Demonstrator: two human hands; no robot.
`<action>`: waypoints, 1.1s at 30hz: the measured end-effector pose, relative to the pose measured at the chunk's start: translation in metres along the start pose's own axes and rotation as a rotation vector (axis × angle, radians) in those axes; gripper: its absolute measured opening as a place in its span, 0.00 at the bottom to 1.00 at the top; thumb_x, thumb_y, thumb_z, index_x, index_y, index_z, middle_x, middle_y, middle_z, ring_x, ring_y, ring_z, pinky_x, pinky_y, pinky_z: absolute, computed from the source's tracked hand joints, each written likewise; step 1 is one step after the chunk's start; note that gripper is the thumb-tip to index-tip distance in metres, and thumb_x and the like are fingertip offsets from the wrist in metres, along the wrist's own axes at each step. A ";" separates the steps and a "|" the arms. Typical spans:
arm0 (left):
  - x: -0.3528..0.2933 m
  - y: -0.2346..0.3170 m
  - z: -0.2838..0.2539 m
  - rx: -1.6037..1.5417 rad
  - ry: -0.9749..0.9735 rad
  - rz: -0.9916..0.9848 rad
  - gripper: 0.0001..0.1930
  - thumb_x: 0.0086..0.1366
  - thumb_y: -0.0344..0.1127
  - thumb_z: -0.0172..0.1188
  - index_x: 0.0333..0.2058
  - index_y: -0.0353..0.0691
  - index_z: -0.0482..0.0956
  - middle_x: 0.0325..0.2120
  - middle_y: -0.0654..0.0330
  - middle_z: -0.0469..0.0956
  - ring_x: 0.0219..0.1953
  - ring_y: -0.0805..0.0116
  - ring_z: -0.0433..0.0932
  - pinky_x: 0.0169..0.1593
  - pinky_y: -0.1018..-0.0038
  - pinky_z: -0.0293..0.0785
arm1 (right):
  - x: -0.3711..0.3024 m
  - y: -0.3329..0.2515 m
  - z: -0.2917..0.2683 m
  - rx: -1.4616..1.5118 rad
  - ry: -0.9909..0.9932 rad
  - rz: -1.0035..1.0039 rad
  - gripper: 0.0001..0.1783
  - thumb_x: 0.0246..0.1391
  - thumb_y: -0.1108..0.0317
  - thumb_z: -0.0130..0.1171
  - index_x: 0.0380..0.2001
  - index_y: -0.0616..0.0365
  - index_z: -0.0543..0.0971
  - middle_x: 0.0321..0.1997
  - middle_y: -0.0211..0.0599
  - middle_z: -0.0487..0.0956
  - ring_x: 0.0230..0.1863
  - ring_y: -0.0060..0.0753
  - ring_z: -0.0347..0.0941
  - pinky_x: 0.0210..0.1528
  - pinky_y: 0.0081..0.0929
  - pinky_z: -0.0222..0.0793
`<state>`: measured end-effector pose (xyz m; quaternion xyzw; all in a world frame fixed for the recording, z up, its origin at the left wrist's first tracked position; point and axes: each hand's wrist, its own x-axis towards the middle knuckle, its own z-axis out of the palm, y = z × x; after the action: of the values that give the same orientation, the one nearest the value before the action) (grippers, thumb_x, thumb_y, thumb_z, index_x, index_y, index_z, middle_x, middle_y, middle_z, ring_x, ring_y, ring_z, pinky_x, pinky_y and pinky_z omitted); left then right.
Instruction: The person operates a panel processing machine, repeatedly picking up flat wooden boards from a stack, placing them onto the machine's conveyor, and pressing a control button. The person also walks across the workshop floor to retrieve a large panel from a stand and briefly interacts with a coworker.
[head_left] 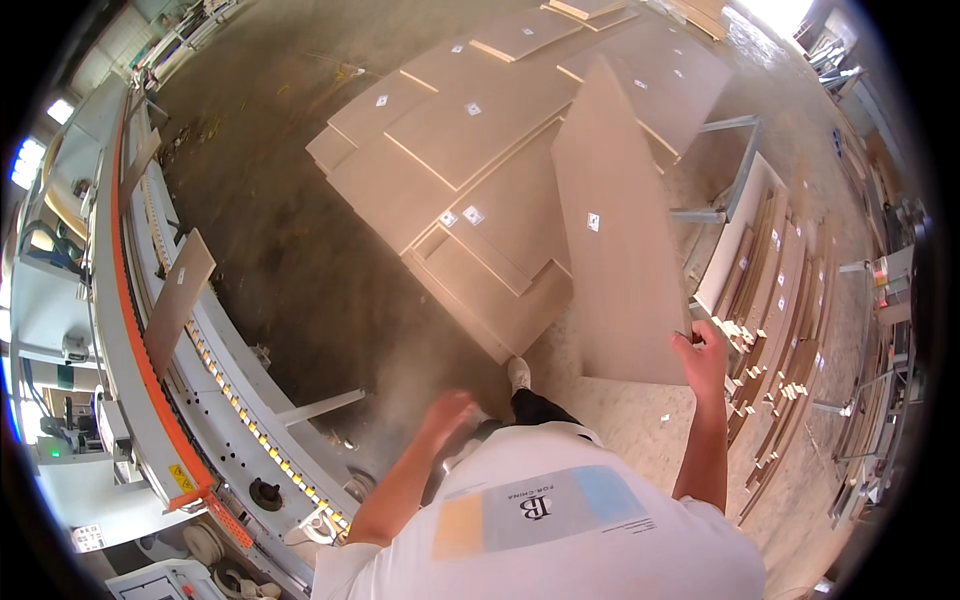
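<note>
My right hand (706, 356) is closed on the near right edge of a long brown wooden panel (615, 255). A small white label sits on the panel's face, and its far end narrows away from me over the stacked boards. My left hand (452, 412) hangs in front of my body at the left, blurred, with its fingers not clear and nothing seen in it. Beyond both hands lies a wide stack of brown boards (490, 190) of several sizes, some with pale edges and white labels.
Along the left runs a long edge-banding-type machine (215, 380) with an orange strip, carrying a brown board (178, 300). A grey metal frame (740, 180) and bundles of narrow brown strips (775, 290) stand at the right. A white shoe (518, 374) is beside the stack's near corner.
</note>
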<state>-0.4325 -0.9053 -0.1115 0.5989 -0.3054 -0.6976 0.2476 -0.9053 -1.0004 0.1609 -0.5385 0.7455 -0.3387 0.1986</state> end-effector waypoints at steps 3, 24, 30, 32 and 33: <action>0.023 0.078 0.043 -0.002 -0.078 0.031 0.20 0.75 0.43 0.56 0.57 0.36 0.77 0.44 0.55 0.84 0.42 0.67 0.82 0.47 0.71 0.78 | 0.003 0.003 -0.002 -0.112 0.020 -0.101 0.11 0.41 0.67 0.71 0.27 0.58 0.78 0.23 0.35 0.75 0.26 0.32 0.74 0.31 0.30 0.68; 0.138 0.241 0.199 -0.427 0.121 -0.137 0.04 0.63 0.30 0.66 0.32 0.39 0.79 0.31 0.62 0.78 0.34 0.71 0.77 0.34 0.68 0.73 | -0.077 0.106 0.027 -0.349 -0.070 -0.163 0.21 0.28 0.68 0.72 0.33 0.50 0.80 0.36 0.33 0.81 0.42 0.46 0.77 0.44 0.42 0.76; 0.038 0.199 0.179 -0.949 0.147 -0.094 0.13 0.65 0.26 0.60 0.47 0.32 0.76 0.45 0.53 0.80 0.48 0.57 0.80 0.53 0.59 0.79 | -0.078 0.127 0.028 -0.396 -0.356 -0.005 0.58 0.29 0.55 0.82 0.66 0.57 0.65 0.73 0.51 0.64 0.75 0.54 0.56 0.75 0.49 0.54; 0.030 0.151 0.155 -1.100 0.046 0.012 0.18 0.66 0.26 0.58 0.54 0.31 0.73 0.51 0.51 0.78 0.55 0.53 0.78 0.62 0.55 0.75 | -0.062 0.184 0.045 -0.157 -0.422 -0.035 0.60 0.36 0.52 0.80 0.69 0.61 0.61 0.76 0.54 0.59 0.78 0.52 0.51 0.76 0.47 0.52; 0.017 0.142 0.146 -1.141 0.038 0.029 0.19 0.67 0.26 0.57 0.55 0.31 0.72 0.53 0.51 0.77 0.57 0.53 0.76 0.62 0.56 0.74 | -0.051 0.202 0.058 -0.037 -0.462 -0.042 0.60 0.39 0.50 0.79 0.71 0.62 0.59 0.77 0.56 0.56 0.79 0.51 0.48 0.77 0.46 0.51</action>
<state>-0.5820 -0.9966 -0.0065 0.3785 0.1161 -0.7377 0.5469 -0.9847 -0.9306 -0.0282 -0.6208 0.6749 -0.1969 0.3470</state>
